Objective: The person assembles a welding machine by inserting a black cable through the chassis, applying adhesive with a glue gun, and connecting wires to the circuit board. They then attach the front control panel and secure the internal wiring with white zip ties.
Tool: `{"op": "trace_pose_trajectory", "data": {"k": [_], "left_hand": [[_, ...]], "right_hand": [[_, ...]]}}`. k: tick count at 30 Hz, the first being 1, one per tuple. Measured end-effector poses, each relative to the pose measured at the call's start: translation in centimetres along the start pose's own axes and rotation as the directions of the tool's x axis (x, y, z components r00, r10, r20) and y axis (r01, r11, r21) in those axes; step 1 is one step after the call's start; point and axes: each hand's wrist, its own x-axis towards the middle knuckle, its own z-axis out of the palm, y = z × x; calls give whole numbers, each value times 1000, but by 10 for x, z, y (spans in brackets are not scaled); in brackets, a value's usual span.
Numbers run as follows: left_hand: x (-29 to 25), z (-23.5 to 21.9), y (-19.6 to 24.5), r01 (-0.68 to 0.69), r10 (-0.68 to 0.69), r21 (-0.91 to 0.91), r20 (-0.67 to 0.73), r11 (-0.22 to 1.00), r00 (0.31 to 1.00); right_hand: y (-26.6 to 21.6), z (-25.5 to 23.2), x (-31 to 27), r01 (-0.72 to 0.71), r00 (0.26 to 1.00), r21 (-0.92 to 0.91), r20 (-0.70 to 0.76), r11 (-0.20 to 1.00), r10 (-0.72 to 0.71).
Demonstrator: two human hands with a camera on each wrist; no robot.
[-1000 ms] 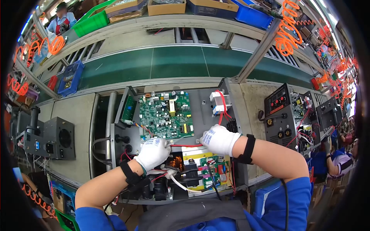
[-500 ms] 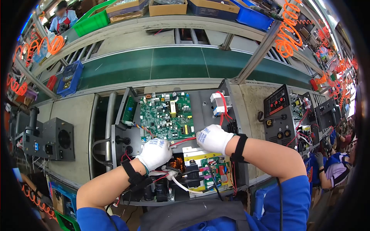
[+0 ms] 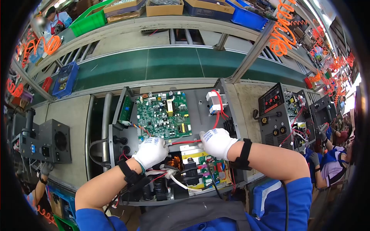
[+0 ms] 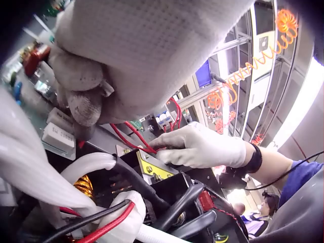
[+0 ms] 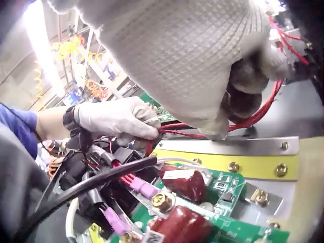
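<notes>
Both hands wear white gloves and work over an open grey metal case. Red wires run between them, across the middle of the case. My left hand pinches the wires at their left end, its fingers curled. In the right wrist view, my right hand has its fingers curled round the red wires, which bend up past it. They lead toward a white block at the case's back right. A green circuit board lies behind the hands. Nearer are a copper coil and a yellow-edged power board.
A white sleeved cable and black cables cross the case front. Another open unit with a control panel stands right, a grey fan box left. Behind runs a green conveyor belt, with a blue bin beside it. Other people work nearby.
My hands came slightly closer, slanting the wires up to the right, then drew apart again; the wires now lie nearly level between them. Both hands keep hold of the wires.
</notes>
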Motion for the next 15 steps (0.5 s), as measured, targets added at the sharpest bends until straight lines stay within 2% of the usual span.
{"op": "trace_pose_trajectory", "data": {"k": [4, 6, 8, 10, 11, 13, 15], "left_hand": [[4, 1, -4, -16, 16, -4, 36, 1000, 999], [6, 6, -9, -28, 28, -16, -20, 999, 999], [7, 5, -9, -52, 52, -19, -2, 998, 999], [8, 5, -10, -100, 100, -5, -17, 995, 995], [7, 2, -8, -87, 87, -7, 0, 996, 996], [8, 2, -9, -84, 84, -13, -3, 996, 996], [10, 4, -10, -75, 75, -19, -6, 997, 997]], "right_hand": [[-12, -1, 4, -116, 992, 36, 45, 993, 114], [-18, 5, 5, -14, 998, -157, 54, 988, 23], [-27, 5, 6, -74, 990, -182, 102, 981, 94], [-31, 7, 7, -174, 982, -87, 54, 981, 179], [-33, 6, 8, -179, 982, -90, 53, 980, 184], [-36, 5, 7, -308, 951, 29, 50, 951, 306], [-38, 5, -1, -312, 950, 97, 8, 945, 312]]}}
